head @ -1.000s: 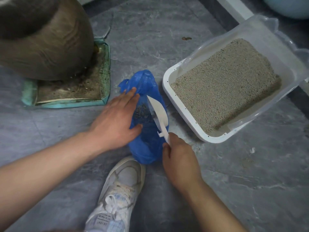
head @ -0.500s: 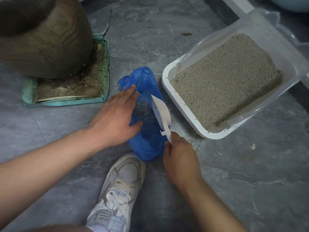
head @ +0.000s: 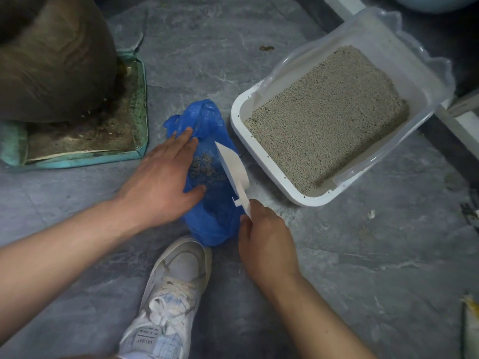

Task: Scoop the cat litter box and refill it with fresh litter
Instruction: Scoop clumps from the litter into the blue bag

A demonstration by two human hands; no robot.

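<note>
A white sneaker [head: 168, 301] stands on the grey stone-look floor [head: 363, 268] nearest the viewer; a small label on its tongue carries dark print too blurred to read. Just beyond its toe, the right hand [head: 267, 244] has its fingers [head: 246, 221] curled round the handle of a white scoop [head: 233, 167], whose blade is turned on edge over the mouth of a blue bag [head: 212, 221]. The left hand [head: 160, 182] lies to the left of those fingers, its own fingers straight and spread flat on the bag's left side, thumb pressing the plastic; it grips nothing. Between the two hands, grey clumps [head: 204, 169] lie inside the bag.

To the right of the scoop, just past the bag's edge, sits the white litter box [head: 261, 161] with a clear raised rim, filled with level grey litter [head: 326, 117]; its near corner is close to the scoop blade but apart from it. No writing shows on it. Open floor stretches right of the right hand. Left of the left hand's fingers, a teal tray [head: 77, 159] holds dirty matter and a brown rounded object [head: 51, 60].
</note>
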